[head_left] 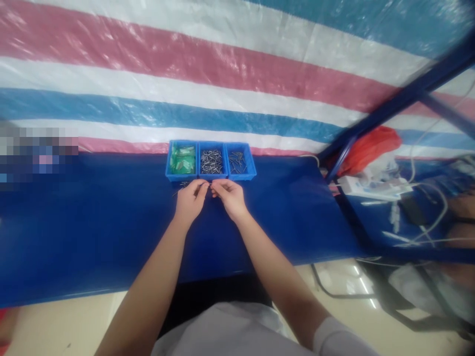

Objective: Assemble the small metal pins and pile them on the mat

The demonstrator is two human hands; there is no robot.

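My left hand (191, 198) and my right hand (229, 195) meet fingertip to fingertip over the blue table (92, 222), just in front of three small blue bins. Both pinch something tiny between thumb and fingers; it is too small and blurred to name, possibly a metal pin. The left bin (181, 160) holds green packets, the middle bin (212, 160) a heap of small metal parts, the right bin (240, 162) a few more metal parts. A few loose metal bits (181, 185) lie on the table by my left hand.
A striped red, white and blue tarp (222, 74) hangs behind the table. To the right stand a blue metal frame (389, 106), a red bag (371, 146), a white power strip (374, 187) and tangled cables (426, 222).
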